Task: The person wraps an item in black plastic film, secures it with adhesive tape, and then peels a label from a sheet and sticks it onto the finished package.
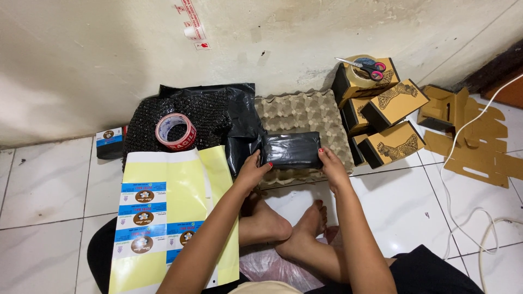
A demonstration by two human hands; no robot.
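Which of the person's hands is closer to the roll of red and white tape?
Left. The left hand grips the black-wrapped parcel at its end nearer the tape roll; the right hand holds the parcel's far end, farther away.

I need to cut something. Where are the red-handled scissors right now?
In the head view, the red-handled scissors lie at upper right, on a clear tape roll atop the stacked black-and-tan cardboard boxes by the wall.

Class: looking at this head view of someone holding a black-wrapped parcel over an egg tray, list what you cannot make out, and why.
- Parcel contents: hidden by its black wrap.
- Egg tray middle: covered by the parcel.
- Left hand and right hand palms: turned away.
- Label sheet bottom: cut off by the edge and the left arm.
- Tape under the scissors: partly covered.
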